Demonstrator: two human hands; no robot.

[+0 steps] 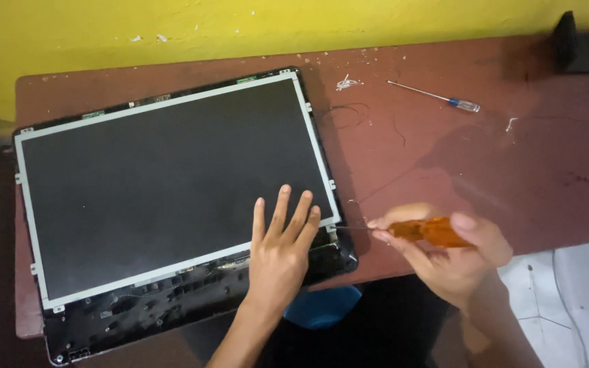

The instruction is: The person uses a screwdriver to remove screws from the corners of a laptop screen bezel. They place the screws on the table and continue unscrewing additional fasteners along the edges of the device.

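A bare laptop screen panel (165, 177) with a silver metal frame lies face up in its black lid on the reddish-brown table (485, 157). My left hand (281, 255) rests flat, fingers spread, on the panel's lower right corner. My right hand (448, 255) grips a screwdriver with an orange handle (431, 232). Its thin shaft points left, and the tip sits at the panel's bottom right corner bracket (333, 228).
A second, thin screwdriver with a clear and blue handle (438, 96) lies at the back of the table. A black object (584, 44) sits at the far right corner. The yellow wall runs behind. A blue object (322, 307) shows below the table's front edge.
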